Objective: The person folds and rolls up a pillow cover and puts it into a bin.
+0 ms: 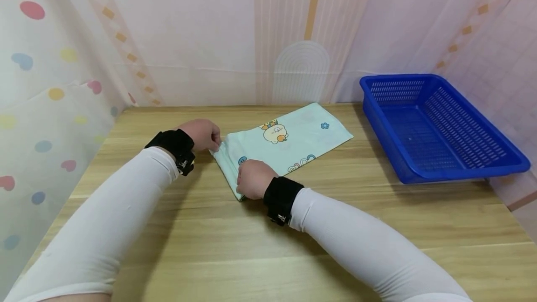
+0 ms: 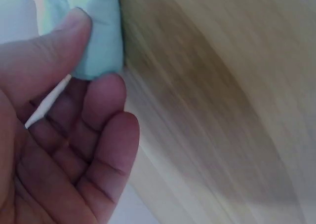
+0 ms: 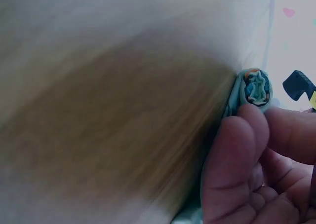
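A mint-green cloth (image 1: 299,129) printed with a bear, a flower and rainbows lies slantwise on the wooden table, its left end rolled up. At the far end of that roll, my left hand (image 1: 203,135) pinches the fabric. In the left wrist view the thumb (image 2: 74,24) lies on top of the rolled cloth (image 2: 104,46), with fingertips at its edge. My right hand (image 1: 255,178) grips the near end of the roll. In the right wrist view the coiled end (image 3: 256,88) shows spiral layers above the thumb and fingers.
A blue plastic basket (image 1: 392,139) with slotted sides stands on the right of the wooden table (image 1: 218,255). Patterned curtains hang behind the table (image 1: 201,36) and along its left side (image 1: 46,120). Both wrists wear black straps over white sleeves.
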Tool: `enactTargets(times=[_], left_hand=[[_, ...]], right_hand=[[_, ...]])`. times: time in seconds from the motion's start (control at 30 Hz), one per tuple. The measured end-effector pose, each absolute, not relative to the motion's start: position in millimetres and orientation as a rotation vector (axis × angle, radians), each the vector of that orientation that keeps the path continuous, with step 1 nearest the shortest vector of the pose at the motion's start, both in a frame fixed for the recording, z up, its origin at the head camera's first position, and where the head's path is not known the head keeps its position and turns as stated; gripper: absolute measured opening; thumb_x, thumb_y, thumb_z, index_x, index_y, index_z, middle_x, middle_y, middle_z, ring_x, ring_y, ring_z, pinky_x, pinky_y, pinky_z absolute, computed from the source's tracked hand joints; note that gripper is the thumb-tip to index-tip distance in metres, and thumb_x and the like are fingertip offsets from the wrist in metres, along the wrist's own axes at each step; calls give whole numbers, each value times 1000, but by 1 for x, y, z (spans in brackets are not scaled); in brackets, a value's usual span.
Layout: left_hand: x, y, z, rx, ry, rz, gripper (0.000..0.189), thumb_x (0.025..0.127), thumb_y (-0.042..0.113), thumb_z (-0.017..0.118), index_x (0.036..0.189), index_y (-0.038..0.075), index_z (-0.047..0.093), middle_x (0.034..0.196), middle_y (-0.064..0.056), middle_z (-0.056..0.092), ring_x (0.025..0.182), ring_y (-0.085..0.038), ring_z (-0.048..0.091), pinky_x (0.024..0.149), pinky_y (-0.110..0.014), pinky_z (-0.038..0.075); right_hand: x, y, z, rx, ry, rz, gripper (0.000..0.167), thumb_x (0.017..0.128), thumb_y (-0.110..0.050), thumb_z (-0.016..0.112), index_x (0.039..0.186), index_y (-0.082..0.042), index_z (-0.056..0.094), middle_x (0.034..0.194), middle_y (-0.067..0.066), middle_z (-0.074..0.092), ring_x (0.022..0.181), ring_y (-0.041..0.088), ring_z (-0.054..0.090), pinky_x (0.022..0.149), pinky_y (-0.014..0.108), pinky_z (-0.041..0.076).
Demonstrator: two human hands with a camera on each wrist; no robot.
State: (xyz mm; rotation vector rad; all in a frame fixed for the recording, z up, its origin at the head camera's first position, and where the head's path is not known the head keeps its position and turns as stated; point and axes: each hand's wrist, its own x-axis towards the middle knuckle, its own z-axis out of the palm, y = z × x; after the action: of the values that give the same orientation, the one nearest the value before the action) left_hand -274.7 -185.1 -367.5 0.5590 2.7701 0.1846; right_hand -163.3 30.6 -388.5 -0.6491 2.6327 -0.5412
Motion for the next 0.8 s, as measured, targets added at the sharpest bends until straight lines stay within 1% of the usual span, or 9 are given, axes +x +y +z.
enactTargets(times=[0.17,0.27,0.33,0.37,0.43,0.57,0.6,0.7,0.8], left_hand=[[-268,-176,-361,480,2779,163,13,94,15,77,82,13,71,80,0,65,75,-19,55,69,-30,43],[-260,-167,-358,472,2788,118,11,96,12,72,86,10,73,82,-2,67,76,-20,56,72,-32,46],[-257,-163,-358,461,2798,90,10,98,10,69,90,8,75,86,-4,69,78,-21,57,76,-34,48],[-256,-162,-359,456,2810,80,9,99,9,68,93,7,75,89,-5,70,80,-22,58,79,-35,49],[-256,-161,-361,453,2839,84,8,98,8,67,96,7,74,92,-6,71,84,-23,59,83,-39,50],[-255,-164,-368,502,2920,119,11,96,3,66,91,9,74,89,-5,71,83,-25,60,80,-39,52],[-254,-166,-369,531,2934,119,13,95,3,66,89,10,74,87,-4,71,82,-24,60,79,-39,52],[-251,-175,-372,642,2956,110,16,95,3,70,84,11,77,86,-2,72,79,-20,61,79,-38,54],[-251,-187,-374,773,2946,110,14,94,2,74,87,12,81,91,-1,73,82,-18,62,82,-38,56]], right_hand=[[-157,30,-390,-661,2666,-599,5,98,-12,71,95,-13,67,87,-3,65,79,14,59,71,23,47],[-153,28,-389,-752,2737,-500,4,98,-10,67,100,-12,70,91,-1,70,80,14,62,71,24,50],[-149,26,-390,-827,2800,-378,7,99,-9,64,98,-12,71,91,0,72,81,13,63,71,24,52],[-147,26,-390,-848,2821,-328,7,100,-10,64,96,-12,70,93,2,74,80,12,63,70,25,53],[-142,25,-391,-893,2847,-250,12,101,-11,63,90,-12,68,89,3,73,76,11,62,65,25,52],[-135,23,-391,-901,2829,-214,18,101,-13,62,83,-11,67,83,5,72,64,10,55,56,26,48],[-134,22,-391,-892,2821,-215,19,101,-14,62,82,-11,67,79,3,69,62,11,54,55,26,48],[-132,18,-391,-869,2825,-206,22,101,-24,67,83,-11,68,77,2,69,61,11,56,56,27,51],[-131,16,-393,-877,2866,-172,22,100,-28,71,85,-12,70,82,1,73,62,11,60,57,28,54]])
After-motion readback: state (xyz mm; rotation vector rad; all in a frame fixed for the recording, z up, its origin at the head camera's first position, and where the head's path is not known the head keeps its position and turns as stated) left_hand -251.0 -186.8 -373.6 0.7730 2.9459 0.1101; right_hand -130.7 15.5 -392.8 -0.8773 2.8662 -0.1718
